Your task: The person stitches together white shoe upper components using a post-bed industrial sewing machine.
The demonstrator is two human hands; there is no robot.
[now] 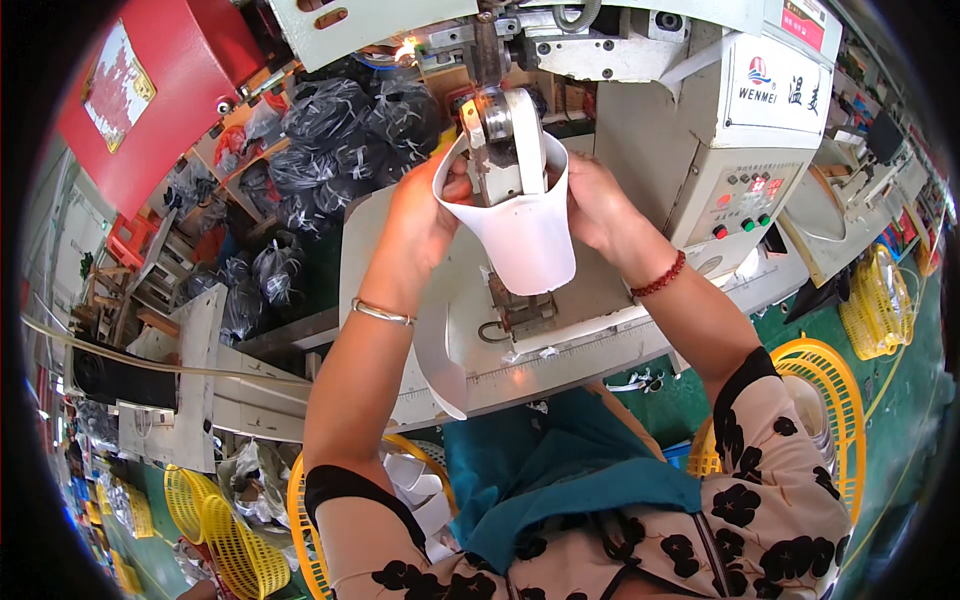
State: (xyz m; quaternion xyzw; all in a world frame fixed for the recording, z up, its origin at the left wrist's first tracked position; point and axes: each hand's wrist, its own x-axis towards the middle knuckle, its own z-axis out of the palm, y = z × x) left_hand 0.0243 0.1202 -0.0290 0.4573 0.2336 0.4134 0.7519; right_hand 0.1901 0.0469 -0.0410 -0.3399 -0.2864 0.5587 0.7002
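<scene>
A white, smooth, curved piece (520, 240), shaped like a shoe upper, hangs round the narrow post head (515, 150) of a machine. My left hand (425, 210) is closed on its left rim, with the fingers curled inside the edge. On the opposite side my right hand (598, 205) grips the right rim; its fingertips are partly hidden behind the piece. The piece's rounded lower end points toward me, above the machine table. A separate white curved strip (438, 370) lies by my left forearm, over the table's front edge.
The machine's control box (745, 190) with coloured buttons stands at the right. A red cabinet (160, 90) juts in at upper left. Black plastic bags (340, 130) are heaped behind the table. Yellow baskets (850, 430) flank me, the left one holding white pieces (415, 490).
</scene>
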